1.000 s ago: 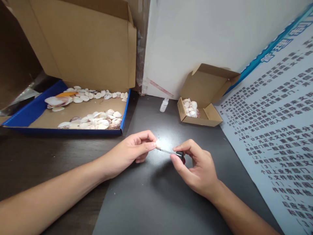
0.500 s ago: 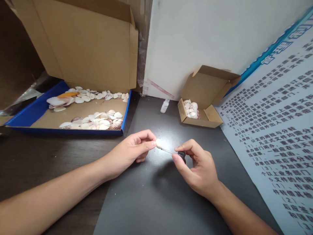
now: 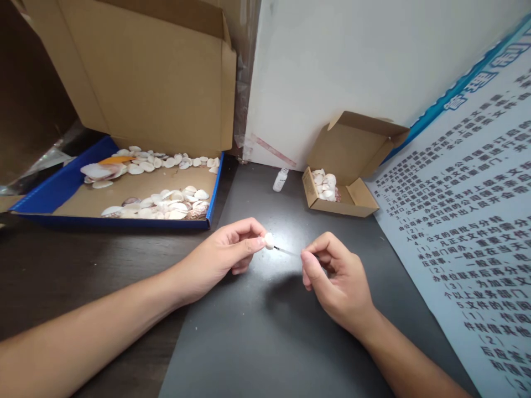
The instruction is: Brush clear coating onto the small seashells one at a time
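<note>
Between the thumb and fingers of my left hand [image 3: 238, 246] is a small white seashell [image 3: 269, 241], pinched at its left edge. My right hand [image 3: 338, 276] is closed on a thin brush [image 3: 287, 251] with a pale stem and a dark tip. The tip points left and lies at or very near the shell's right side; I cannot tell if they touch. My right fingers cover most of the brush's black cap. Beyond both hands, a small clear glass bottle [image 3: 280, 180] stands uncapped on the dark grey mat [image 3: 232, 354].
At the left, a blue-edged cardboard box [image 3: 136, 222] with its lid up holds several white shells, larger shells and an orange piece. A small brown box [image 3: 342, 209] with shells stands at the back right. A printed poster [image 3: 468, 221] runs along the right; a white panel [image 3: 332, 66] rises behind.
My right fingers have turned around the brush, so its black cap is now mostly hidden, and the hand sits slightly farther right. My left hand and the shell have barely moved.
</note>
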Demonstrator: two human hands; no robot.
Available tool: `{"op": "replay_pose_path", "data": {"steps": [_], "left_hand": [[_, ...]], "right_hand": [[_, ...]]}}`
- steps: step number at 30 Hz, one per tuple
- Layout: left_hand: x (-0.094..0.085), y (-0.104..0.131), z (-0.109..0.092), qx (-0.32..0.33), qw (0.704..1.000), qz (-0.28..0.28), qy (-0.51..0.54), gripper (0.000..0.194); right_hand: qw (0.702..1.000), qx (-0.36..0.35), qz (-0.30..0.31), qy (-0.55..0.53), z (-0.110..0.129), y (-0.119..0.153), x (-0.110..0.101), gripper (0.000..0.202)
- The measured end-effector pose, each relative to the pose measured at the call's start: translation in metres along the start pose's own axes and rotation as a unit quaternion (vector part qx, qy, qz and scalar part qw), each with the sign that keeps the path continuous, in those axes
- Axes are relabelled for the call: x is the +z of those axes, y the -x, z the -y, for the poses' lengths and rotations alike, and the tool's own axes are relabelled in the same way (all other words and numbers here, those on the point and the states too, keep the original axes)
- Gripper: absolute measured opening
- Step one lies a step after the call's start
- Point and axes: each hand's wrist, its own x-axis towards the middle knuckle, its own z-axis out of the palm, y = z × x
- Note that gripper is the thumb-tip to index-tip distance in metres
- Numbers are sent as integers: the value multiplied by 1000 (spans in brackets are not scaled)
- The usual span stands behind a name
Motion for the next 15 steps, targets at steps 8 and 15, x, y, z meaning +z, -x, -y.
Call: {"op": "replay_pose_path", "data": {"steps": [8,15], "left_hand": [[0,1,2,9,999,32,7,15],[0,1,3,7,996,44,-74,20]], "right_hand": [[997,47,45,-43,4,2,-1,22],[977,165,60,-118,5,-1,0,30]]}}
